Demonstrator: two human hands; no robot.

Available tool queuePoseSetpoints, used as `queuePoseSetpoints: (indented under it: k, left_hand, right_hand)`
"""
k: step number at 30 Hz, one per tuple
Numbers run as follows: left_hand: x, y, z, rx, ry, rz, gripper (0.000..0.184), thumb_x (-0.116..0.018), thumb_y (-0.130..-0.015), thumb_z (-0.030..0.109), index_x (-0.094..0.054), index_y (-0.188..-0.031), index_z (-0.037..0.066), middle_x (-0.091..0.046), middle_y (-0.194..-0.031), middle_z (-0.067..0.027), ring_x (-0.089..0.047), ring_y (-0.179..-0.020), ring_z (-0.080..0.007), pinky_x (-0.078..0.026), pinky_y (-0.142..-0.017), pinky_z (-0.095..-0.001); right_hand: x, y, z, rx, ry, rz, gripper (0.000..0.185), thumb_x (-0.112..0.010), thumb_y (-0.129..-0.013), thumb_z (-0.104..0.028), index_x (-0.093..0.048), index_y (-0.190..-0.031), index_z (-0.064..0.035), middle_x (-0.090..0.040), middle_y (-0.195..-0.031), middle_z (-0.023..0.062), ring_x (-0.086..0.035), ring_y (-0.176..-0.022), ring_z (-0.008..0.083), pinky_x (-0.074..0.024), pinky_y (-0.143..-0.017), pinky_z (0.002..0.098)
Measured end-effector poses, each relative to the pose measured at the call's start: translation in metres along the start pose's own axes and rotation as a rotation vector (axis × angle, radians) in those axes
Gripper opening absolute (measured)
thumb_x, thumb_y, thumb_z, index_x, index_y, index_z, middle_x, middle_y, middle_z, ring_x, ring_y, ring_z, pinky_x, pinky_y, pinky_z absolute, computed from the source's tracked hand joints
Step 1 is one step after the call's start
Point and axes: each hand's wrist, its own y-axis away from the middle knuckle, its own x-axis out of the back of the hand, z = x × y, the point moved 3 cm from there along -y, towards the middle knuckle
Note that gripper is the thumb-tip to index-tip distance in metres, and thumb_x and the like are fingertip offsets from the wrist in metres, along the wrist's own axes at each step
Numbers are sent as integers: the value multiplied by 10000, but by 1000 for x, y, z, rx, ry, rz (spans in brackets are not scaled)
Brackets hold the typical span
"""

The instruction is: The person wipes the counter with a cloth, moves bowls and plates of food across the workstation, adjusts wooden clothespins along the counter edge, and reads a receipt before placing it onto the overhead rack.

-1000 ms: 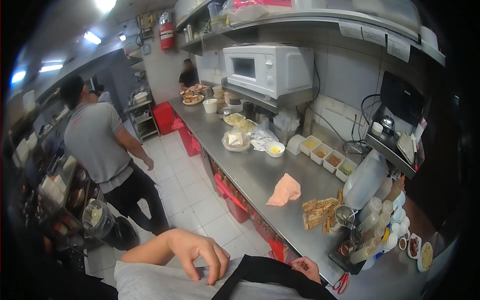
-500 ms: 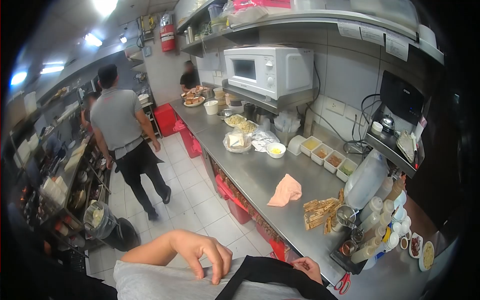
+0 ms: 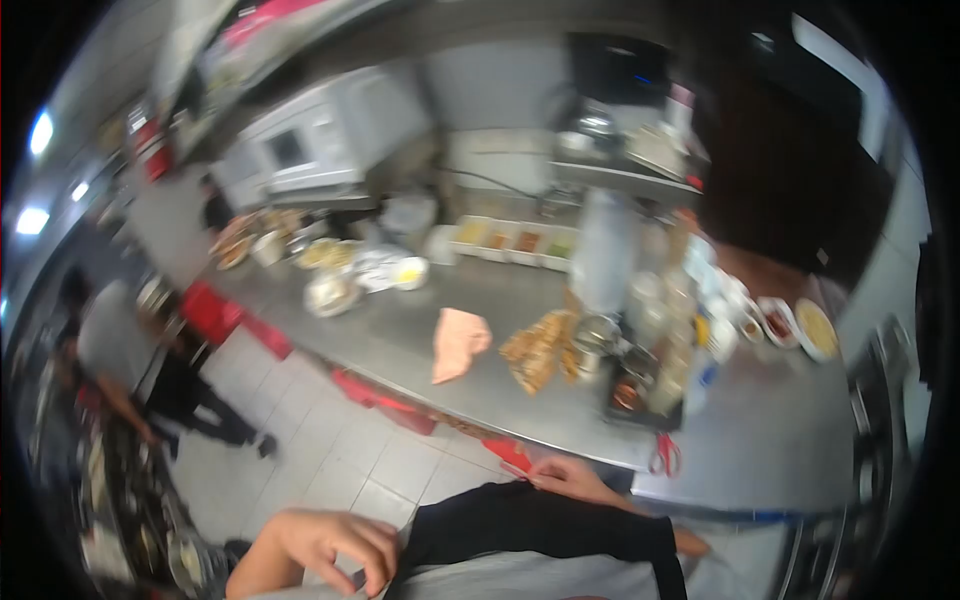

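Observation:
My left hand [image 3: 345, 552] hangs over the grey shirt beside the black apron [image 3: 520, 515]. Its fingers are loosely bent and apart, with nothing visible between them. My right hand [image 3: 575, 480] is at the apron's upper edge near the counter front, its fingertips closed together. Whatever they may hold is too small and blurred to make out. Beyond it on the steel counter [image 3: 400, 335] lie a crumpled peach cloth [image 3: 460, 345] and a pile of brown wooden-looking pieces [image 3: 538, 350]. Red-handled scissors [image 3: 664, 455] hang at the counter edge, right of that hand.
Squeeze bottles [image 3: 660, 340] and a dark tray of jars [image 3: 640, 405] crowd the right side. White food containers [image 3: 515, 243] line the back, below the shelf [image 3: 630, 172]. A microwave [image 3: 310, 135] stands at left. A person [image 3: 125, 350] stands in the aisle.
The camera view has swung right, bringing more of the right-hand counter into sight and blurring the picture. My right hand shows more fully. The peach cloth stays on the counter.

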Motion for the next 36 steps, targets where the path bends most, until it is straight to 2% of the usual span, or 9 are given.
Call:
queuePoseSetpoints:
  k: [3, 6, 13, 27, 30, 32, 34, 35, 36]
  left_hand:
    - [4, -8, -4, -28, -26, -74, 122, -614, -881, 143, -644, -900, 26, -589, -886, -101, -553, -820, -283, -406, -733, -389]
    - [10, -24, 3, -54, 36, -17, 249, -689, -824, 280, -630, -785, 42, -580, -808, -125, -515, -730, -309, -405, -678, -402]
    - [27, -39, 5, -89, 83, -92, 235, -681, -827, 249, -619, -792, 25, -582, -822, -135, -534, -722, -308, -423, -671, -414]
    - [34, -43, 18, -9, 3, -39, 247, -740, -773, 239, -670, -862, 20, -622, -860, -107, -579, -761, -283, -456, -703, -382]
    - [38, -48, 23, 37, -18, 122, 264, -751, -757, 264, -687, -838, 21, -625, -856, -132, -582, -756, -269, -457, -676, -360]
    - [30, -63, 21, -51, -125, 14, 265, -733, -777, 269, -685, -898, 38, -628, -862, -136, -586, -753, -268, -462, -672, -360]
    - [30, -73, 19, -102, -145, -89, 131, -577, -902, 135, -643, -870, 26, -591, -871, -92, -569, -787, -270, -424, -702, -369]
    - [31, -65, 12, -128, -217, -71, 198, -602, -887, 226, -625, -880, 29, -590, -874, -80, -542, -799, -244, -418, -719, -358]
    - [35, -69, 19, -167, -307, 63, 120, -585, -890, 151, -601, -868, 34, -584, -856, -74, -545, -773, -234, -424, -685, -338]
  right_hand:
    - [-2, 6, -22, 14, 167, 40, 170, -595, -903, -187, -594, -998, -46, -610, -902, 7, -567, -833, 70, -453, -742, 222]
    - [-2, 9, -22, 37, 102, 73, 169, -601, -895, -187, -595, -992, -48, -604, -884, 0, -561, -811, 67, -448, -718, 220]
    - [4, 13, -23, 8, 183, 75, 180, -612, -882, -226, -610, -951, -60, -581, -806, -21, -534, -735, 49, -440, -674, 216]
    - [11, 22, -33, -71, 199, 119, 170, -601, -895, -164, -594, -1013, -42, -622, -941, 33, -583, -877, 99, -467, -780, 250]
    - [25, 37, -31, 88, 493, 203, 199, -621, -872, -255, -620, -929, -64, -627, -818, 42, -585, -706, 127, -475, -664, 277]
    - [39, 53, -35, 66, 789, 80, 225, -601, -876, -291, -610, -882, -66, -617, -788, 64, -590, -700, 151, -473, -658, 299]
    - [62, 72, -26, -245, 704, -205, 171, -614, -851, -204, -624, -963, -76, -642, -886, 73, -594, -816, 154, -471, -709, 309]
    - [65, 83, -36, -408, 723, -306, 185, -612, -847, -202, -627, -978, -72, -644, -875, 65, -585, -799, 145, -469, -716, 306]
    - [70, 94, -47, -566, 753, -418, 200, -610, -843, -199, -629, -992, -68, -646, -864, 57, -577, -783, 136, -468, -723, 303]
